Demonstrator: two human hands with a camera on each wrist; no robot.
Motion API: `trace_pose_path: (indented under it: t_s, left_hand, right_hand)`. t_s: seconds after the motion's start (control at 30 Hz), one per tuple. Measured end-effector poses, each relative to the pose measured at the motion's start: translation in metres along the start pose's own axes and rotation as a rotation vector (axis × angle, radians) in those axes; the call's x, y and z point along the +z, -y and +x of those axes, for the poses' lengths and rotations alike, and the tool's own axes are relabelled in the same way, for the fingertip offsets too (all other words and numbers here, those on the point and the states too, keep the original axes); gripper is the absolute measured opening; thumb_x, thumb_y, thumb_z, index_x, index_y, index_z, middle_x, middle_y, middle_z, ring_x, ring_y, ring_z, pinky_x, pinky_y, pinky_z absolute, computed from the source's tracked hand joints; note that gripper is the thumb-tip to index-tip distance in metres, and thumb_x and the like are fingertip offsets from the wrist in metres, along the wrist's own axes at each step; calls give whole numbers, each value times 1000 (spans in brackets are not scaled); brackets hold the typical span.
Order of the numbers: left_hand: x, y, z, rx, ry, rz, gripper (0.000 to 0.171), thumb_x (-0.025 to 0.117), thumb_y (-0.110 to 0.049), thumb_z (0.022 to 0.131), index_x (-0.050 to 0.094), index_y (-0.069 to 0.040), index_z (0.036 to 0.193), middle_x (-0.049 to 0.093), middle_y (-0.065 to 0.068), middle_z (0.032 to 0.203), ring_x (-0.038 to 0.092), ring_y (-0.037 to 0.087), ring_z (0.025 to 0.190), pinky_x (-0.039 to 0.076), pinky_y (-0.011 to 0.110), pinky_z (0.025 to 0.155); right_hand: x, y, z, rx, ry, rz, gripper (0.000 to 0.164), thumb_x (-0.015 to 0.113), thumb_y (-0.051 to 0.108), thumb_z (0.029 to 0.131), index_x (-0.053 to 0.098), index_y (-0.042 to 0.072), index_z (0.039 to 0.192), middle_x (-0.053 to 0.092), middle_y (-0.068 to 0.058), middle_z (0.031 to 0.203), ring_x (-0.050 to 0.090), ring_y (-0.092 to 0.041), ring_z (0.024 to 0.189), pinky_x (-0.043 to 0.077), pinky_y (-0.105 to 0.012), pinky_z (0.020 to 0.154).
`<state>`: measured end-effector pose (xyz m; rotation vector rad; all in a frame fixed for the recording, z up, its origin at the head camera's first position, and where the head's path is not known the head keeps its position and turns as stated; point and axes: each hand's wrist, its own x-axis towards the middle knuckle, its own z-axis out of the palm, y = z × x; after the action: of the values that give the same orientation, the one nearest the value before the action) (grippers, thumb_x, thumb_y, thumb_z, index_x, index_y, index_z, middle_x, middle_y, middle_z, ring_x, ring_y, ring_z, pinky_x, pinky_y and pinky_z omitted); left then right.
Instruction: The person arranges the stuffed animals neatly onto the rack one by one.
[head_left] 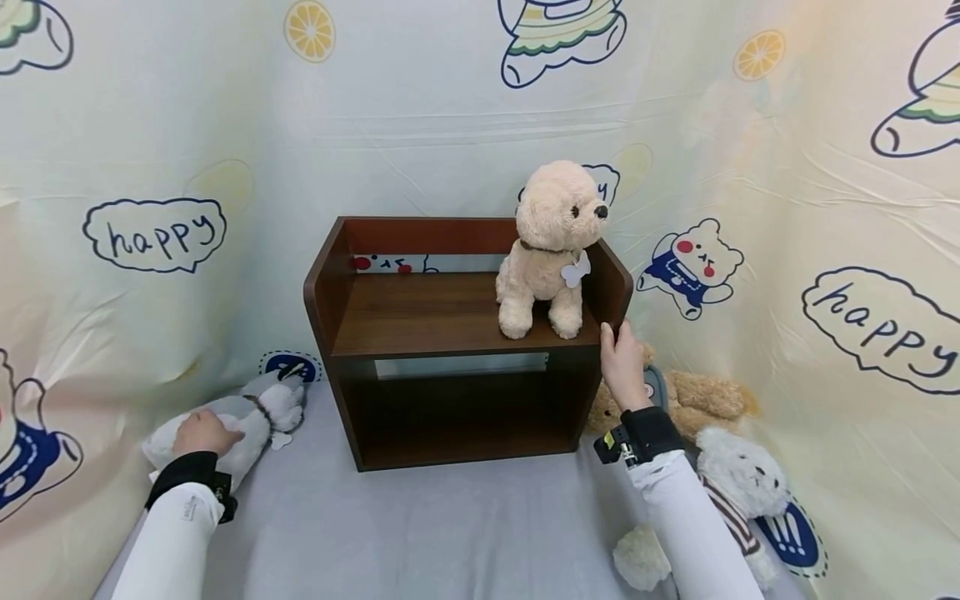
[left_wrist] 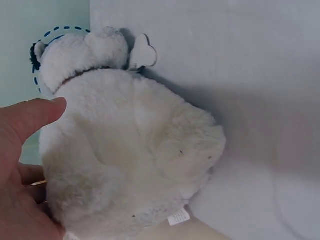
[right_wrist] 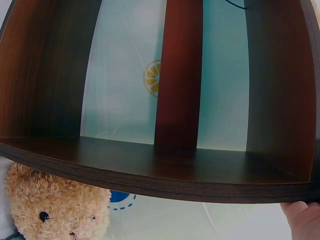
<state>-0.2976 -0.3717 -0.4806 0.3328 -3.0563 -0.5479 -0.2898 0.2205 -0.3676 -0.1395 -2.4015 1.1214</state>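
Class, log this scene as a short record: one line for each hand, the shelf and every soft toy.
Left hand: grips the grey-and-white plush
Right hand: holds the right side of the brown shelf
Brown shelf: two levels, on grey cloth
Beige plush: sits on the upper level, toward the right
Grey-and-white plush: lies left of the shelf
Brown plush: lies right of the shelf
White plush: striped top, partly hidden by the right sleeve

Pale cream/wht fabric backdrop (head_left: 442, 150) across back + both sides, w/ wrinkles & a few horiz. creases. Prints incl. an orange slice (head_left: 309, 32) up top, a navy-outlined "happy" cloud (head_left: 153, 236) on L., cartoon bear (head_left: 697, 267) in blue R. of ctr. Below, lt. grey cloth (head_left: 450, 533), mostly smooth. Light's soft, bit warmer twd upper R.
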Motion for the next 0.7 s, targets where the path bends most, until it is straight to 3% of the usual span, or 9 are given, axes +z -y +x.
trace_pose_path:
  t_s: [0.3, 0.7]
  left_hand:
    - [9, 11, -2, 55, -68, 67, 56, 64, -14, 75, 40, 29, 100, 41, 43, 98, 41, 57, 93, 39, 59, 77]
    - [20, 3, -9, 11, -193, 58, 32, 37, -1, 82, 40, 27, 96, 40, 44, 95, 40, 59, 91, 39, 60, 70]
  right_hand:
    - [-1, 0, -1, 6, 3, -7, 40, 31, 33, 100, 44, -2, 115, 49, -18, 85, 48, -30, 73, 35, -35, 60]
    - [1, -1, 0, 5, -3, -11, 40, 32, 33, 100, 44, -2, 113, 47, -16, 82, 47, -30, 72, 35, -34, 59]
